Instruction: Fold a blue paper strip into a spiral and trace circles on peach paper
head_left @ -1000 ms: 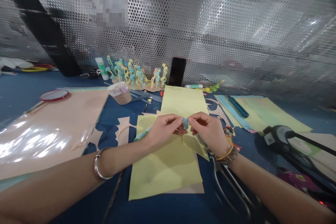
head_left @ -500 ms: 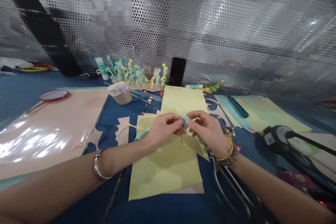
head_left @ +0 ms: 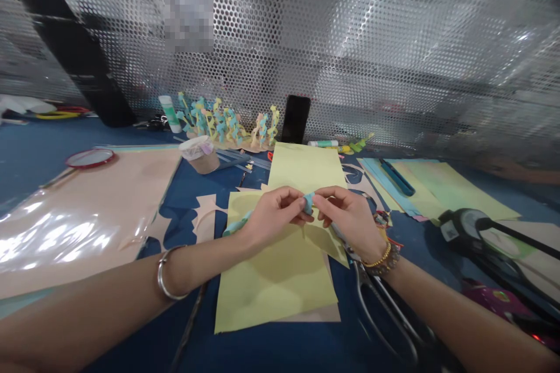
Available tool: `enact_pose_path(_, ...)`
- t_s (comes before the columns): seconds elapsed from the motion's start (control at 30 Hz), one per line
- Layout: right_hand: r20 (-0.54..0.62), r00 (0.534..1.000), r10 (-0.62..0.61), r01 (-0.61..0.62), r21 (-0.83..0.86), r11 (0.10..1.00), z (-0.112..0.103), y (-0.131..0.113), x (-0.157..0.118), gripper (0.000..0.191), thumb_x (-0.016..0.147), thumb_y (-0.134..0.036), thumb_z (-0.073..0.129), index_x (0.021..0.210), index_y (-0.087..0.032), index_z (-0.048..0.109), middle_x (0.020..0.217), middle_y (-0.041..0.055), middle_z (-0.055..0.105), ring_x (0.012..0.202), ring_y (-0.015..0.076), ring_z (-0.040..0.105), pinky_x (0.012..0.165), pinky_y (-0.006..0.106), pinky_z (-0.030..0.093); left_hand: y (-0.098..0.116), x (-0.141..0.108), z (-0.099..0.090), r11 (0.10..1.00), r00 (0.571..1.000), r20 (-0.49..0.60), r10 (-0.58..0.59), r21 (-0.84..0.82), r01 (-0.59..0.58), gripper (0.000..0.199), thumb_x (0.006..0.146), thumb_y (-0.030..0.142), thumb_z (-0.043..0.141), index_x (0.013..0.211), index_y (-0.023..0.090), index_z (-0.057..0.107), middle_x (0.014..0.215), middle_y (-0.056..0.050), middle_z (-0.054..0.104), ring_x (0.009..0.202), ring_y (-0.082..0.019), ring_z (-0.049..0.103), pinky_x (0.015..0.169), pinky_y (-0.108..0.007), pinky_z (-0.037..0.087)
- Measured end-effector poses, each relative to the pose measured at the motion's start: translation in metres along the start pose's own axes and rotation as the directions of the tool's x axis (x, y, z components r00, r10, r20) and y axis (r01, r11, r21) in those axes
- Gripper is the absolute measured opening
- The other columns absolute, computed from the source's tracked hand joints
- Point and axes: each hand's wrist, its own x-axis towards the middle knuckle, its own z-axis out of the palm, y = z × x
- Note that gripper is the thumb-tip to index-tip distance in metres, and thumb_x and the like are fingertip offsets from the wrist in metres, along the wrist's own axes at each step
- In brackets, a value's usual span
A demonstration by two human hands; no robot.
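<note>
Between my two hands is a small blue paper piece (head_left: 308, 203), pinched from both sides. My left hand (head_left: 277, 210) grips its left edge with thumb and fingertips. On the other side, my right hand (head_left: 345, 215) holds its right edge the same way. Both hands hover over yellow paper sheets (head_left: 275, 285), which lie partly on a beige sheet. Another light-blue paper bit (head_left: 236, 225) shows beside my left wrist, partly hidden. Metal scissors (head_left: 385, 309) rest under my right forearm, their blades largely covered by my hand.
Paper plants (head_left: 223, 122) in blue, yellow and pink stand at the back, near a glue stick (head_left: 170, 114), a lidded cup (head_left: 200, 155) and a phone (head_left: 296, 119). A glue gun (head_left: 464, 233) lies right, below stacked paper and a utility knife (head_left: 396, 178). Plastic-wrapped beige paper (head_left: 96, 215) lies left.
The blue paper piece has turned slightly between my fingertips, and more of it shows. My fingers have shifted a little; my arms stay nearly in place.
</note>
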Motion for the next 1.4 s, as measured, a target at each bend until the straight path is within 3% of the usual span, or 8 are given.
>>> enact_pose_path(0.13,-0.006,1.000,-0.021,0.021,-0.070,0.997,-0.003,-0.006,-0.002,0.025,0.075,-0.040,0.064,0.078,-0.015,0.066,0.057,0.0001,0.059,0.048,0.0093,0.051,0.045,0.021,0.045,0.000,-0.003,0.001,0.998,0.999,-0.001,0.041,0.047,-0.041,0.018,0.078,0.031,0.062,0.081,0.014,0.059,0.072,-0.003,0.066,0.066,-0.012,0.066,0.065,-0.023,0.053)
enact_pose_path(0.27,0.004,1.000,-0.008,0.008,-0.022,1.000,-0.004,-0.007,-0.001,0.023,0.077,-0.038,0.061,0.077,-0.015,0.064,0.056,-0.0010,0.057,0.048,0.0091,0.051,0.046,0.021,0.046,0.000,-0.004,0.001,0.994,0.997,-0.005,0.077,0.072,-0.077,0.020,0.074,0.032,0.067,0.082,0.015,0.060,0.071,-0.002,0.066,0.067,-0.013,0.065,0.066,-0.025,0.053)
enact_pose_path(0.63,0.065,0.998,-0.001,0.002,-0.012,1.000,0.000,-0.001,0.000,0.026,0.077,-0.041,0.062,0.078,-0.015,0.065,0.057,-0.0010,0.058,0.049,0.0090,0.051,0.046,0.021,0.045,0.001,-0.003,0.000,0.995,0.998,-0.027,0.058,0.081,-0.055,0.021,0.077,0.034,0.065,0.076,0.014,0.062,0.069,-0.001,0.064,0.064,-0.011,0.064,0.063,-0.022,0.052)
enact_pose_path(0.8,0.082,0.996,0.017,-0.024,0.081,0.996,-0.001,0.000,0.000,0.024,0.076,-0.039,0.063,0.077,-0.015,0.066,0.055,-0.0018,0.057,0.049,0.0090,0.050,0.047,0.022,0.043,0.001,-0.002,0.000,0.995,0.998,-0.022,0.055,0.087,-0.053,0.020,0.078,0.034,0.063,0.076,0.014,0.062,0.069,-0.001,0.064,0.064,-0.011,0.064,0.064,-0.023,0.053)
enact_pose_path(1.07,0.168,0.967,0.194,-0.248,0.417,0.874,0.003,0.004,0.000,0.022,0.070,-0.037,0.070,0.070,-0.016,0.065,0.069,-0.0004,0.060,0.053,0.0067,0.049,0.047,0.020,0.039,0.001,-0.002,-0.001,0.986,0.994,-0.045,0.097,0.139,-0.090,0.021,0.077,0.035,0.063,0.076,0.015,0.060,0.070,-0.001,0.063,0.065,-0.011,0.064,0.064,-0.023,0.053)
enact_pose_path(1.23,0.149,0.975,0.162,-0.203,0.326,0.923,0.003,0.005,0.000,0.025,0.070,-0.040,0.069,0.070,-0.015,0.066,0.062,-0.0004,0.059,0.051,0.0078,0.049,0.047,0.021,0.040,0.001,-0.003,-0.002,0.988,0.994,-0.049,0.093,0.130,-0.086,0.024,0.077,0.038,0.063,0.086,0.016,0.060,0.068,-0.002,0.065,0.063,-0.014,0.065,0.062,-0.026,0.054)
enact_pose_path(1.4,0.118,0.984,0.134,-0.163,0.289,0.943,0.004,0.005,-0.001,0.024,0.070,-0.039,0.069,0.071,-0.015,0.067,0.061,0.0001,0.059,0.052,0.0091,0.051,0.048,0.022,0.044,0.003,-0.004,-0.001,0.994,0.996,-0.045,0.071,0.088,-0.067,0.020,0.076,0.035,0.064,0.079,0.016,0.060,0.069,-0.001,0.063,0.060,-0.011,0.064,0.059,-0.023,0.054)
